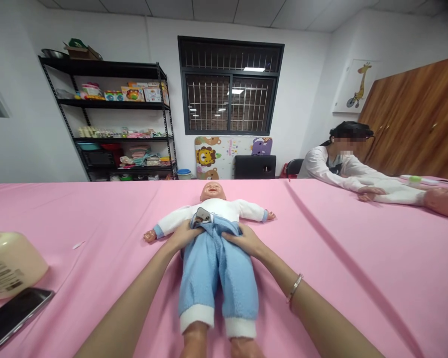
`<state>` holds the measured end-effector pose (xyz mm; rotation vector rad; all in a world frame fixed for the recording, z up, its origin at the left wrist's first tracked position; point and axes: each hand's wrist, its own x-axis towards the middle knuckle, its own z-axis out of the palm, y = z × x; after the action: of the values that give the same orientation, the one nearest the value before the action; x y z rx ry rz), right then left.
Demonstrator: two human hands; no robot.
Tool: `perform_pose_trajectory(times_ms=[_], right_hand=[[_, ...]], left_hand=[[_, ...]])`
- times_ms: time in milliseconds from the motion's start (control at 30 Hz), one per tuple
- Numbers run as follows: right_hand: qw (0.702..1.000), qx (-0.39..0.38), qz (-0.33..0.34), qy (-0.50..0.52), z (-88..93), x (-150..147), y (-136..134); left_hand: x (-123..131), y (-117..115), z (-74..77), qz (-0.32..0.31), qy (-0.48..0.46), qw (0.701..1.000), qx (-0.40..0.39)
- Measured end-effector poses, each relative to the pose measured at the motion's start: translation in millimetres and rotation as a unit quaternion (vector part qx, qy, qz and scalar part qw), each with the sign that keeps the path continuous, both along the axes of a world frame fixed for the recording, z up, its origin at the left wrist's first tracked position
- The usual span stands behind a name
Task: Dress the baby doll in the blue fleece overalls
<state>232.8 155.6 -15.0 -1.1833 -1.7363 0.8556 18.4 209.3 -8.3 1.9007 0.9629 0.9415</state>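
Note:
A baby doll [212, 193] lies on its back, head away from me, arms spread. It wears a white top [224, 206] with blue cuffs and fluffy blue pants [218, 263] with white ankle bands. At the left side of the waist, my left hand [186, 233] is closed on the pants' waistband, next to a grey patch [202, 215]. My right hand [246, 239] grips the waistband at the opposite side, thumb over the front. The cloth bunches between both hands, and some of my fingers are hidden under it.
Pink cloth [108, 238] covers the table. A cream bottle [13, 263] and a phone [15, 318] lie at the left. Across the right side a person [332, 154] handles another doll [399, 191]. A black shelf [114, 102] stands behind.

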Motion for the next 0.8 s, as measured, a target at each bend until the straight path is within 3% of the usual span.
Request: perform_pose_trajectory(times_ms=[67,133,200,267,367,467,567,633,700,800], right_hand=[[0.999,-0.025,0.023,-0.001,1.0,6,0],[0.993,-0.072,0.026,0.089,-1.3,17,4],[0.972,-0.113,-0.011,0.208,-7.2,31,10],[0.955,-0.126,-0.059,0.263,-15.5,41,16],[0.963,-0.096,-0.103,0.23,-26.9,43,23],[0.977,-0.038,-0.105,0.184,-32.3,37,27],[0.977,0.015,-0.115,0.178,-29.9,32,27],[0.976,0.024,-0.089,0.197,-24.0,31,24],[0.971,-0.025,-0.022,0.239,-16.3,31,19],[0.933,-0.11,0.05,0.34,-7.5,32,13]], left_hand=[[-2,-4,7.7,-0.011,0.025,1.0,-0.015],[-4,-8,15.8,-0.018,0.05,0.998,-0.029],[-7,-10,21.2,-0.027,0.055,0.998,-0.034],[-9,-9,21.6,-0.02,0.035,0.999,-0.026],[-13,-4,14.8,0.022,0.042,0.999,-0.025],[-15,0,8.3,0.055,0.088,0.994,-0.029],[-8,-1,10.1,0.096,0.02,0.995,0.008],[1,-5,14.8,0.116,-0.058,0.991,0.012],[10,-10,19.5,0.112,-0.123,0.986,-0.007],[17,-12,21.7,0.101,-0.173,0.979,-0.029]])
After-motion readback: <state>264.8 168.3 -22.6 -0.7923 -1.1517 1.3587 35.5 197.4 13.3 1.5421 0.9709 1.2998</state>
